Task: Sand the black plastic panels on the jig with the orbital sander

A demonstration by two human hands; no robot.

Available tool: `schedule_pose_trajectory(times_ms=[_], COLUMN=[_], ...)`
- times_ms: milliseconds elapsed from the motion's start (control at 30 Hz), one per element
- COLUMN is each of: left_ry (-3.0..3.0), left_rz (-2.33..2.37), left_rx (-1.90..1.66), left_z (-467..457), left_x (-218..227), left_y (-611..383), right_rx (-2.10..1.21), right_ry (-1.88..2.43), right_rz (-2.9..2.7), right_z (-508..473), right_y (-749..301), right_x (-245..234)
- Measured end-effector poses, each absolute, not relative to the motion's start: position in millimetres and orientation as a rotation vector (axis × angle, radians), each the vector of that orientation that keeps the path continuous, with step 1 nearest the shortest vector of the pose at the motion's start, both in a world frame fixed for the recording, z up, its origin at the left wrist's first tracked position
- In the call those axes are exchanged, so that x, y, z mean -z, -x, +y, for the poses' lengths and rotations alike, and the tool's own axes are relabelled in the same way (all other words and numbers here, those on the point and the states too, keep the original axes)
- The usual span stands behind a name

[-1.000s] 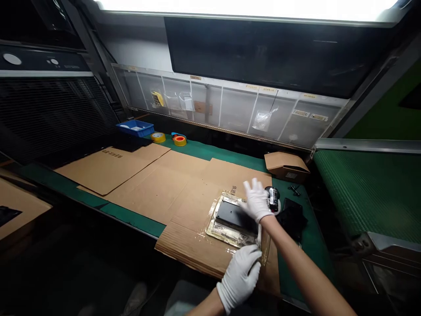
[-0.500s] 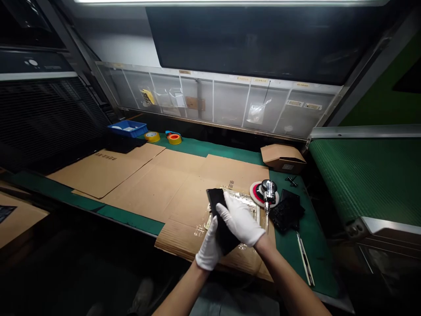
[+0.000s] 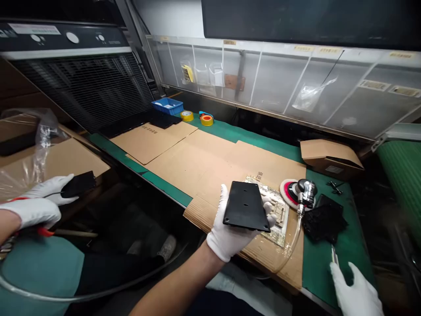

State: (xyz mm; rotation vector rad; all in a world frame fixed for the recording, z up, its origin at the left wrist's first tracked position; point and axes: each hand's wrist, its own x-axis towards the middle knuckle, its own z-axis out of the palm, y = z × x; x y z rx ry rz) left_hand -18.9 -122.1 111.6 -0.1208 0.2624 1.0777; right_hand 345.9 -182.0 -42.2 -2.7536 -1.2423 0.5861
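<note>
A black rectangular panel [image 3: 246,205] with small holes at its corners and middle lies across my left hand [image 3: 226,237]. The gloved fingers of that hand wrap its sides and hold it tilted above the cardboard. My right hand [image 3: 357,289], also in a white glove, is at the lower right with thumb and fingers apart. Its fingertips are at the utility knife [image 3: 334,255], most of which they hide. Beyond the panel, a pale fixture [image 3: 279,215] covered in clear tape sits partly hidden on the cardboard.
A round polisher [image 3: 297,193] with a hose stands right of the fixture, beside stacked black parts [image 3: 324,219]. Cardboard sheets [image 3: 197,158] cover the green bench. Tape rolls [image 3: 207,120], a blue tray [image 3: 167,105] and an open carton [image 3: 332,158] stand behind. At left, a co-worker's gloved hands [image 3: 36,213] handle a black part.
My right hand has left the panel and moved right and down to the utility knife. My left hand alone now holds the panel, turned flatter. The view has swung left, showing the co-worker.
</note>
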Motion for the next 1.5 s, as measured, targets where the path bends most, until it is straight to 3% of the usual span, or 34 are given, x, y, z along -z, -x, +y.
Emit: schedule_pose_trajectory(times_ms=[567,733,833,1033,1167,1300,1400,1500], left_ry=[0.095,0.055,0.004,-0.359,-0.552,-1.225,-1.596,-1.736], left_rz=[0.372,0.783,1.137,1.715,2.057,2.031,1.914,1.84], left_rx=[-1.128,-1.547,-1.735,-1.75,-1.682,-1.476,-1.287,-1.275], left_z=[-113.7,-26.7,25.6,13.9,-11.9,-25.1,-34.2,-37.5], left_x=[-100.7,-56.7,-31.6,-7.0,14.9,47.3,68.4,81.8], left_y=[51.5,138.6,186.2,220.8,193.3,113.7,58.7,38.7], right_rx=[-0.523,-0.475,-0.231,0.074,0.095,0.251,0.272,0.334], right_ry=[2.731,2.656,2.531,2.134,1.897,1.682,1.822,2.137], right_rz=[-1.344,-1.313,-1.324,-1.4,-1.489,-1.525,-1.347,-1.177], right_z=[-182.8,-181.5,-166.6,-119.2,-112.2,-105.8,-81.7,-63.4], right_y=[-349.8,-339.8,-326.5,-299.9,-288.1,-311.1,-382.6,-495.0], right_x=[72.9,67.9,53.8,23.3,-37.0,-161.3,-255.1,-310.9])
